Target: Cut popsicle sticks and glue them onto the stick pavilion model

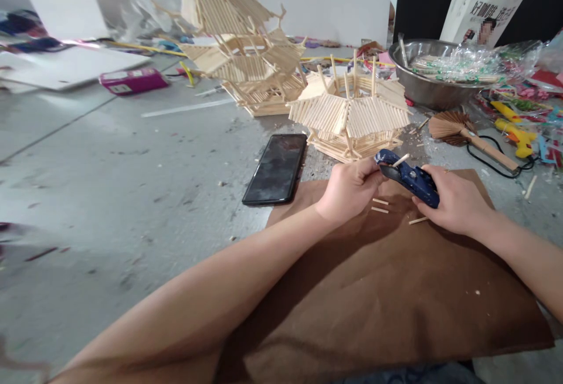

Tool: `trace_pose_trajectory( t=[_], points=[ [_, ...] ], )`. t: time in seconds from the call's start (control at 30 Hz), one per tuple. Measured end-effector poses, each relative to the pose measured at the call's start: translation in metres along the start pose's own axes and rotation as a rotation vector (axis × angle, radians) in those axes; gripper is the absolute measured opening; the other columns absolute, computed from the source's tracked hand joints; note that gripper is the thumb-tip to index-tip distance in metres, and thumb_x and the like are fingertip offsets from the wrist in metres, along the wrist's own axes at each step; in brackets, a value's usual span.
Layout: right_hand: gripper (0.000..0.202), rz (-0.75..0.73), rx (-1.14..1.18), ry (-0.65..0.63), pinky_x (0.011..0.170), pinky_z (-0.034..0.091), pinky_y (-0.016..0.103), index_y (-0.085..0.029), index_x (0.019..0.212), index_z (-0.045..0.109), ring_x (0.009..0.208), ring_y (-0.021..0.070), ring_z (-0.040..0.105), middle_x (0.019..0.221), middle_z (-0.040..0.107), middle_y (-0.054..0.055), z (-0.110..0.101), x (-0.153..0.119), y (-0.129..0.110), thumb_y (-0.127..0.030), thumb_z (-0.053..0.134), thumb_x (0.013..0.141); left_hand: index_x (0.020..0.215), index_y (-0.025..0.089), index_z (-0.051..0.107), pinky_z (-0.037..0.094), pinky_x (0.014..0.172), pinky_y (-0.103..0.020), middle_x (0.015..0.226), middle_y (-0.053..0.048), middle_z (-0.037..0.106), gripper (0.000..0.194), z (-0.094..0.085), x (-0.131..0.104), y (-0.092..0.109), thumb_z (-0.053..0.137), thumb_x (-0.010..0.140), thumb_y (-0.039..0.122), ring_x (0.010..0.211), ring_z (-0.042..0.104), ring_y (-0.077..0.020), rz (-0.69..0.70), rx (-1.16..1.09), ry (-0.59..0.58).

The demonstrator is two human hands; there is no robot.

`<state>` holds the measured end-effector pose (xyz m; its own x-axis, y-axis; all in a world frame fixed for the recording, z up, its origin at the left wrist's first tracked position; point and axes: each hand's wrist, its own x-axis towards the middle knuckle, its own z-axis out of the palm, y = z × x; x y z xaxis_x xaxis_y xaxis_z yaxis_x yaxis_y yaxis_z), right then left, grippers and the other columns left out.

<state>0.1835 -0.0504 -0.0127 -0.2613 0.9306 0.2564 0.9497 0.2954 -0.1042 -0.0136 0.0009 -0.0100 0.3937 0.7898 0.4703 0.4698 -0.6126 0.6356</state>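
Observation:
My right hand (455,199) is wrapped round the handles of a dark blue cutting tool (411,182) above a brown sheet (373,296). A thin wooden stick (401,160) lies across the tool's jaws. My left hand (354,187) is closed at the tool's front end; what its fingers pinch is too small to make out. Short cut stick pieces (380,210) lie on the sheet below and between my hands, one of them near my right fingers. Just beyond my hands stands a low pagoda-like stick model (352,115).
A black phone (277,169) lies left of my hands. Behind it stands a taller stick model (250,64). At right are a metal bowl (433,91) of wrapped sticks, a brown fan-shaped object (479,138) and a yellow glue gun (516,135). A purple box (134,81) lies at far left.

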Motion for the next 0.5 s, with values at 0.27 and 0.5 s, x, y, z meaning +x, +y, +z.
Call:
trace_pose_trajectory(
  t=[0.27,0.5],
  points=[
    [0.045,0.020,-0.011,-0.023,0.063,0.045,0.036,-0.012,0.113,0.045,0.084,0.0268,0.061,0.102,0.061,0.014,0.0008,-0.0013,-0.0019,-0.037,0.044,0.077,0.063,0.014,0.061,0.034,0.045,-0.015,0.050,0.003,0.058,0.016,0.0024,0.0005,-0.0026,0.050,0.075,0.014,0.048,0.051,-0.0064,0.015,0.023,0.023],
    [0.042,0.039,-0.031,-0.039,0.061,0.044,0.034,-0.014,0.112,0.047,0.083,0.0259,0.060,0.101,0.061,0.013,-0.0004,-0.0012,-0.0035,-0.037,0.045,0.077,0.063,0.015,0.061,0.034,0.044,-0.016,0.048,0.003,0.056,0.017,0.0031,-0.0001,-0.0042,0.050,0.075,0.016,0.047,0.051,-0.0069,0.009,0.013,0.024]
  ],
)
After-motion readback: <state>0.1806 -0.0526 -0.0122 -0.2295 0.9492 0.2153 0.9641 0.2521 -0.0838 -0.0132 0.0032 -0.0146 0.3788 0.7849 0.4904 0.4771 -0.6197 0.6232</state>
